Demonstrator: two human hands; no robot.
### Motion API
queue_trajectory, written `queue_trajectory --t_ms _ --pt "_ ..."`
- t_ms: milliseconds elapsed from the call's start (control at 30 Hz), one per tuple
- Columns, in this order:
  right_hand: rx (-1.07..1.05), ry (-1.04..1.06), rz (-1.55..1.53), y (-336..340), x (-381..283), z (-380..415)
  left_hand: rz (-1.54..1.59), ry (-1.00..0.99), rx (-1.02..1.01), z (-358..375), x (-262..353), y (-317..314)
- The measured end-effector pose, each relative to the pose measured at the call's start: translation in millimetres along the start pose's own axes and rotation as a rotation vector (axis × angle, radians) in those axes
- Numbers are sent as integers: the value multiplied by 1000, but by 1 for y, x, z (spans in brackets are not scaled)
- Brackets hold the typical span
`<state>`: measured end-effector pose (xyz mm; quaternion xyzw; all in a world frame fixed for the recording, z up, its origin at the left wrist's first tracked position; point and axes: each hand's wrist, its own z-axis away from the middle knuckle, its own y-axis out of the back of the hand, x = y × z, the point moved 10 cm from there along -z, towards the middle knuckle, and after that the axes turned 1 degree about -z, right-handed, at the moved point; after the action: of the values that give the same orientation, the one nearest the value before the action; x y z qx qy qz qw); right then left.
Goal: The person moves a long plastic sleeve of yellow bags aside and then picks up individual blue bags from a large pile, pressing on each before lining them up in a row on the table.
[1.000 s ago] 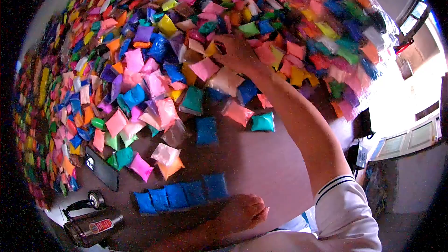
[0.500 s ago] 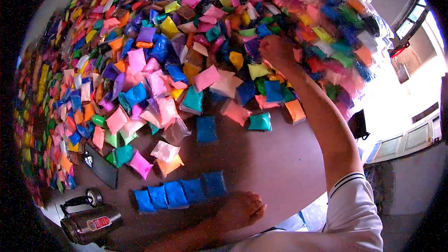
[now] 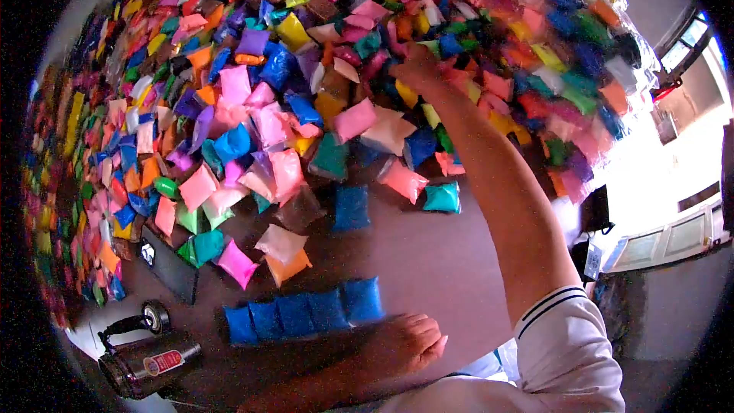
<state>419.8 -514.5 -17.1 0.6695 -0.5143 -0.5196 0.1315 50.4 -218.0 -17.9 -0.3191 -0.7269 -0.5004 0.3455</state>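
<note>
My right hand [image 3: 419, 70] reaches far into a heap of small colourful packets [image 3: 355, 120]. Its fingers are blurred among them, so I cannot make out a grip. Close to the table's front edge rests my left hand [image 3: 419, 340], curled closed, with nothing showing in it. Just left of that hand lies a row of several blue packets [image 3: 294, 315], side by side. One more blue packet [image 3: 352, 208] sits apart, between the row and the heap. A teal packet [image 3: 443, 198] and a salmon-pink packet [image 3: 402, 180] lie along the heap's near edge.
A metal flask [image 3: 149, 365] with a black handle is at the lower left. Behind it, a dark flat case [image 3: 168, 264] lies on the brown table [image 3: 436, 260]. Clear plastic wrap [image 3: 638, 53] edges the heap at the right, near a bright window.
My right hand has moved left through the heap. The view has shifted slightly. My left hand stays near the front edge, beside the blue row.
</note>
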Motion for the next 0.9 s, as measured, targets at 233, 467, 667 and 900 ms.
queue_trajectory --t_ms 233,467,667,900 --pt "-171 -463 -506 64 -2 43 -136 -162 73 13 3 -18" --pt "-171 -458 -850 99 -4 66 -230 -98 -35 16 -8 -36" --pt "-243 -530 -923 92 17 79 -20 54 -59 9 -13 -25" --pt "-337 -776 -1181 81 4 112 -44 113 -167 10 -20 -33"
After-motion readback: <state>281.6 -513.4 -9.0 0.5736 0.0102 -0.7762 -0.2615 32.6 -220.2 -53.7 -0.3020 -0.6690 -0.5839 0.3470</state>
